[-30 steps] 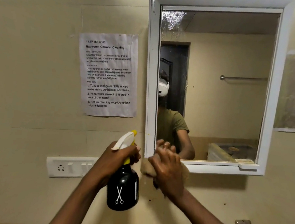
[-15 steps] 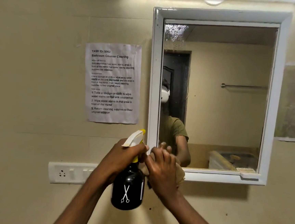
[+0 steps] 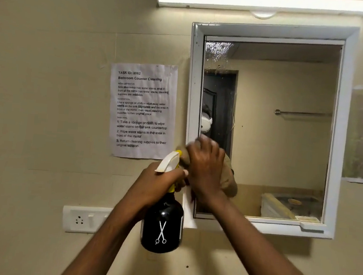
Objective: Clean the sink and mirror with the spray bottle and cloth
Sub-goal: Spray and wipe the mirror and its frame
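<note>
Wiping is under way in the head view: the right hand (image 3: 205, 168) presses a tan cloth (image 3: 227, 176) against the mirror (image 3: 281, 135) at its lower left, fingers spread over it. The left hand (image 3: 159, 183) grips the black spray bottle (image 3: 162, 227) by its neck, just left. Droplets mark the mirror's top left corner, so most glass looks unwiped; no sink shows.

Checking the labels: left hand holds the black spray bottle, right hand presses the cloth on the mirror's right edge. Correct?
Not quite. The head view shows the right hand pressing the cloth at the mirror's left edge, by the white frame, not the right edge. The rest holds: the left hand grips the black spray bottle.
</note>
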{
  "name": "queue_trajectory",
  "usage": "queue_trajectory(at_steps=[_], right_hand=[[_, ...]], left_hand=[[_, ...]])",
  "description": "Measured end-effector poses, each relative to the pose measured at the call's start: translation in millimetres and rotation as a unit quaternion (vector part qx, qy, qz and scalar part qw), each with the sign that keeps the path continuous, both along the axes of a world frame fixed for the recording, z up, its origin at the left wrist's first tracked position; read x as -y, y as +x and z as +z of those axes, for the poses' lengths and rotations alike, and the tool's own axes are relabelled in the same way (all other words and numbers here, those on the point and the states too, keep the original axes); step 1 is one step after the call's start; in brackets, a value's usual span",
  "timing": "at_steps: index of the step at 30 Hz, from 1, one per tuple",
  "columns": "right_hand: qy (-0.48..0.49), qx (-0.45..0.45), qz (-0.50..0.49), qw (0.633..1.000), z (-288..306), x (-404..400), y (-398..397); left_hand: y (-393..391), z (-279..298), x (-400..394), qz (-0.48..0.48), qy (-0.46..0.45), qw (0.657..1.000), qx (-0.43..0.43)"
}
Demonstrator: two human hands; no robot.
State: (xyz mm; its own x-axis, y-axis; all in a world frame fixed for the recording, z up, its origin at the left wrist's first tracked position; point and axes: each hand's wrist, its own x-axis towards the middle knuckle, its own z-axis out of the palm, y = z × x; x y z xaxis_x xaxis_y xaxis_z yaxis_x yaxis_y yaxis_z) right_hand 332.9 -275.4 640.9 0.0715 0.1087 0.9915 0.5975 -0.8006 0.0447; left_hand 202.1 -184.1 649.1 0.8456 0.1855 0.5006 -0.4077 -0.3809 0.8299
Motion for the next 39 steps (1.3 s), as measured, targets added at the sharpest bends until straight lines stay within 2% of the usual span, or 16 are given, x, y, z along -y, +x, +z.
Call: queue_trajectory(at_steps=[2, 4, 7, 11, 15, 20, 23, 28, 30, 36, 39], right_hand=[[0.037, 0.009, -0.012, 0.999, 52, -7, 2], [0.05, 0.011, -0.014, 0.999, 73, -11, 1], [0.037, 0.012, -0.012, 0.999, 40, -9, 3], [-0.012, 0.021, 0.011, 1.0, -23, -4, 9], [-0.014, 0.025, 0.008, 1.0, -31, -2, 11], [-0.022, 0.005, 0.032, 0.999, -26, 0, 6], [-0.02, 0.006, 0.036, 0.999, -2, 0, 4], [0.025, 0.026, 0.006, 0.999, 104, -8, 5], [0.045, 0.035, 0.0, 0.998, 125, -11, 4], [0.039, 0.052, -0.01, 0.998, 97, -11, 17], [0.023, 0.051, -0.019, 0.998, 93, -9, 19]], left_hand=[[1, 14, 1, 0.025, -0.009, 0.999, 0.022], [0, 26, 2, 0.049, -0.012, 0.997, 0.051], [2, 40, 1, 0.05, -0.019, 0.996, 0.065], [8, 52, 4, 0.019, -0.015, 0.999, 0.028], [17, 59, 7, 0.046, -0.013, 0.999, 0.014], [15, 64, 10, 0.03, -0.013, 0.999, 0.009], [11, 79, 12, 0.013, -0.007, 1.0, 0.011], [9, 134, 11, -0.022, 0.007, 1.0, 0.022], [9, 154, 12, -0.04, 0.018, 0.999, 0.021], [11, 169, 12, -0.056, 0.008, 0.998, -0.039], [14, 168, 12, -0.06, -0.019, 0.997, -0.037]])
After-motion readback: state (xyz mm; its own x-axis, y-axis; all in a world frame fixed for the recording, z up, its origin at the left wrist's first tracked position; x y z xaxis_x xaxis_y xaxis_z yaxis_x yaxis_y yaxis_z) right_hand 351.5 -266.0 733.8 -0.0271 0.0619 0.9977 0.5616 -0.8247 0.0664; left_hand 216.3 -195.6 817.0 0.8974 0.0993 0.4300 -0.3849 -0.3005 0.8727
